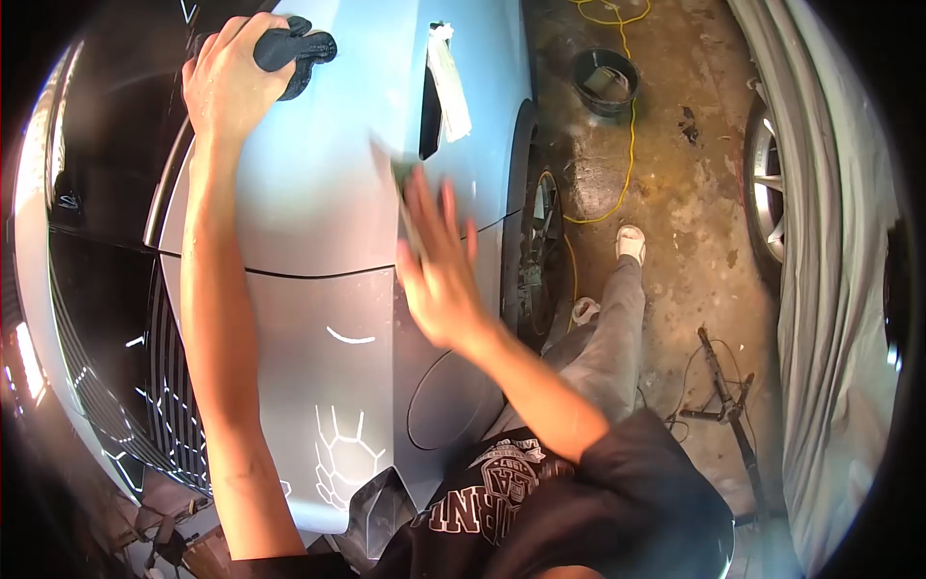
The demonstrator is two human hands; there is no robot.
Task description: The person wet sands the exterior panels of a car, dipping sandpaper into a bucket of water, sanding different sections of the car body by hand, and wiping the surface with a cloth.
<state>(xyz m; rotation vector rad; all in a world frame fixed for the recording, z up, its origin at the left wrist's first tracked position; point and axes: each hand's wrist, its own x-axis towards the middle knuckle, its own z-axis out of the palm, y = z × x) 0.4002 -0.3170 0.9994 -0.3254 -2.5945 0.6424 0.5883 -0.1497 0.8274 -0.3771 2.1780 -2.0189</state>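
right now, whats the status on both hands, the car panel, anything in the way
Left hand gripping black object. Right hand blurred over car panel, grip unclear. White cloth hanging by dark slot.

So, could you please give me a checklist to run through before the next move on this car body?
1. Left hand has a grip on the dark item: ok.
2. Right hand is secure on the thin flat piece: cannot tell, motion blur.
3. White strip is out from under both hands: ok, it lies by the dark slot.
4. Yellow cord is well away from the shoe: not ok, it runs close by.
5. Black bucket stands upright: ok.
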